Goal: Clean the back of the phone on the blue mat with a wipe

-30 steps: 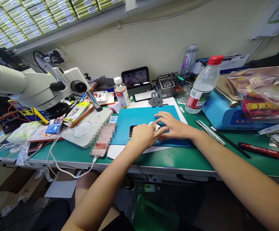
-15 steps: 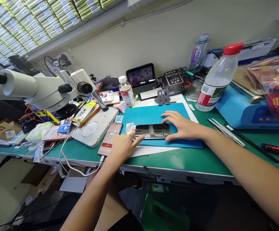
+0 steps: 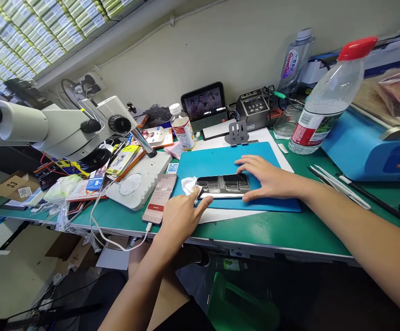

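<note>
A dark-screened smartphone lies face up on a blue mat, its glossy screen reflecting the lights overhead. My right hand spans the phone's right end, fingers at the far edge and thumb at the near edge. At the left end, my left hand has its fingers on a crumpled white tissue, pressed against the phone's corner. The left thumb points along the phone's near edge. The other left fingers are curled and partly hidden.
Left of the mat, a second phone shows a timer and has a white cable. A microscope stands farther left. Behind are a drink bottle and a screen playing video. A red-capped bottle and tweezers are at right.
The camera view has shifted slightly. Both hands stay at the phone's ends, and more of the tissue shows beside my left fingers.
</note>
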{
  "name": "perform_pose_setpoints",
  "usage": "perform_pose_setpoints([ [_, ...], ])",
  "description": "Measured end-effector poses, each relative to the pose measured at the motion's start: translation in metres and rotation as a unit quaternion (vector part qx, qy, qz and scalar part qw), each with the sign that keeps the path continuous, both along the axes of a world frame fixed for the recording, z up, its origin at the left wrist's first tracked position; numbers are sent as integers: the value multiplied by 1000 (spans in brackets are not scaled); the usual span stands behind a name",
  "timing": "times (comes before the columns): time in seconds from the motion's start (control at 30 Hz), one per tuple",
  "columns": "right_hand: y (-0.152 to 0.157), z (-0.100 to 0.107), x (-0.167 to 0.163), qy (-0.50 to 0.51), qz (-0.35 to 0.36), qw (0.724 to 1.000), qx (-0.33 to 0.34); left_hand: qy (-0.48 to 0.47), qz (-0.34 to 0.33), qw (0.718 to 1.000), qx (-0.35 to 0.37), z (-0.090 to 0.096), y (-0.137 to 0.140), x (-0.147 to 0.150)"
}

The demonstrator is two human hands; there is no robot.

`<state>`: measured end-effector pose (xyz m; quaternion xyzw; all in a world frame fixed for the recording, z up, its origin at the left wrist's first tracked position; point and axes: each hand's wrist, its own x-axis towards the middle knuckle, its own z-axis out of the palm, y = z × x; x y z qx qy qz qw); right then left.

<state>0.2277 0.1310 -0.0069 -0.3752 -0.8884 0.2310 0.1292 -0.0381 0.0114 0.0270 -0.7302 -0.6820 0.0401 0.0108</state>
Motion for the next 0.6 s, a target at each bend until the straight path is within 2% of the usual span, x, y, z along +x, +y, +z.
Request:
perform_pose_setpoints([
  [0.23,2,-4,0,3,3,1000,21,18,-24,999,14,2,15,13],
  [0.47,4,-7,-2,22,-1,1000,16,11,-2,1000,5,2,3,7],
  [0.6,6,-8,-1,20,1,1000,21,10,14,1000,-1,3,11,10],
])
